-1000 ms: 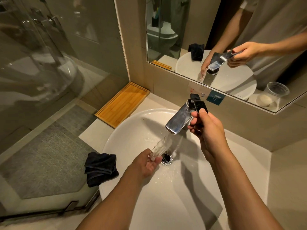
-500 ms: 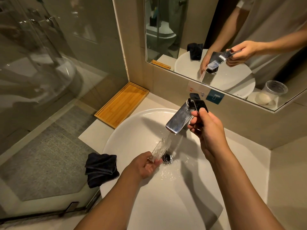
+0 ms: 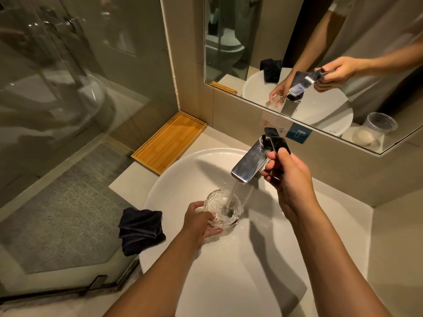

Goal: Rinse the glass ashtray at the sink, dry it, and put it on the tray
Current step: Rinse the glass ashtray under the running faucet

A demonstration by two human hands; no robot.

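The clear glass ashtray [image 3: 223,208] sits mouth-up under the running stream from the chrome faucet [image 3: 249,164], over the white sink [image 3: 178,177]. My left hand [image 3: 199,221] grips its near left rim. My right hand [image 3: 288,177] pinches the black faucet handle [image 3: 278,143]. The empty wooden tray [image 3: 169,143] lies on the counter at the sink's far left, against the wall.
A dark folded cloth [image 3: 140,229] lies on the counter left of the sink. A glass shower partition [image 3: 68,110] stands at the left. A mirror [image 3: 320,53] hangs above the faucet, reflecting a plastic cup and a soap.
My left hand turned the ashtray from tilted on edge to mouth-up under the stream, so water now fills it. My right hand stayed on the faucet handle.
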